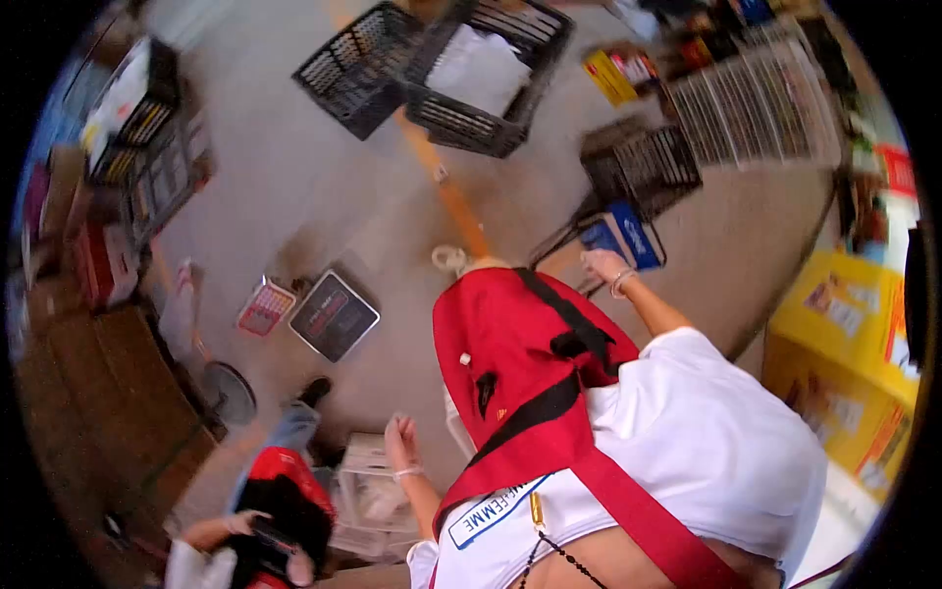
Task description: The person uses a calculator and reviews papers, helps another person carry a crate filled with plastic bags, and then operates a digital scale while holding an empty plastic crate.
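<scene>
My right hand point(608, 271) reaches forward past the red apron point(510, 344) I wear. Its fingers are curled at a thin black bar of a dark frame; the exact grip is blurred. Right beside it, a blue box point(626, 238) with white lettering rests within the frame. My left hand point(401, 444) hangs at my left side, fingers loosely apart, with nothing visible in it. Close below that hand is a white plastic crate point(368, 466). Both hands seem to wear thin clear gloves.
Black crates point(361, 69) stand ahead, one holding white plastic. A dark scale-like plate point(334, 314) lies on the floor. Another person point(280, 501) in red and black is at lower left, holding something dark. Yellow boxes point(834, 314) are stacked at right, brown cartons point(98, 393) at left.
</scene>
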A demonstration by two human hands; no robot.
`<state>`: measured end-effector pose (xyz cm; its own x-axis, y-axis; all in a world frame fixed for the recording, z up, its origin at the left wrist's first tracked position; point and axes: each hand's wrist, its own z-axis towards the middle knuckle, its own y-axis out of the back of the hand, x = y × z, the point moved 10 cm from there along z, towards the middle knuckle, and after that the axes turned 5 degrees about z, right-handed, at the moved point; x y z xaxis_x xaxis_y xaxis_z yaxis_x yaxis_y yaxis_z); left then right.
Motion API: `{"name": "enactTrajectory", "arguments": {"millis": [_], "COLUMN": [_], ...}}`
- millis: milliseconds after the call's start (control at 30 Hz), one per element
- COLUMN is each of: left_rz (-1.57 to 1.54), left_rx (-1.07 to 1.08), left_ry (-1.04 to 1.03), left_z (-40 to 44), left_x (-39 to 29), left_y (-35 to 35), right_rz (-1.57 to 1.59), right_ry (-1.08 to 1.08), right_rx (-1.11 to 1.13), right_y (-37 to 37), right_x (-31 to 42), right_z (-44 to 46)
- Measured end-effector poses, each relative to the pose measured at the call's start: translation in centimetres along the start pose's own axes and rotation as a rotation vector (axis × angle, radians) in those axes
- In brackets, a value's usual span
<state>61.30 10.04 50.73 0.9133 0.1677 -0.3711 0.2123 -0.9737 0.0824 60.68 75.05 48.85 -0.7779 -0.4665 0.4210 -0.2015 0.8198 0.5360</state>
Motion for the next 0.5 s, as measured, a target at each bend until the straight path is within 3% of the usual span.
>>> {"name": "enactTrajectory", "arguments": {"millis": [33,100,167,300,500], "left_rz": [0.065,0.117,0.187,0.285,0.348], "left_rx": [0.003,-0.054,0.028,0.085,0.211], "left_ry": [0.008,-0.07,-0.191,-0.23,-0.195], "left_z": [-1.6,-2.9,-1.4,4.2,9.5], "left_x": [-4.6,-11.2,-16.9,-24.1,-32.1], "left_y": [-2.5,-7.3,-12.4,-19.5,-36.1], "right_rz": [-0.162,0.262,0.819,0.951,0.785], "right_ry": [0.051,-0.062,-0.449,-0.509,-0.059], "right_rx": [0.019,-0.069,-0.112,-0.135,-0.174], "right_y": [-0.8,-2.3,-1.7,0.7,15.2], "right_x": [-2.6,-8.7,-8.4,-5.9,9.9], "right_z": [1.1,2.3,1.4,4.0,18.1]}}
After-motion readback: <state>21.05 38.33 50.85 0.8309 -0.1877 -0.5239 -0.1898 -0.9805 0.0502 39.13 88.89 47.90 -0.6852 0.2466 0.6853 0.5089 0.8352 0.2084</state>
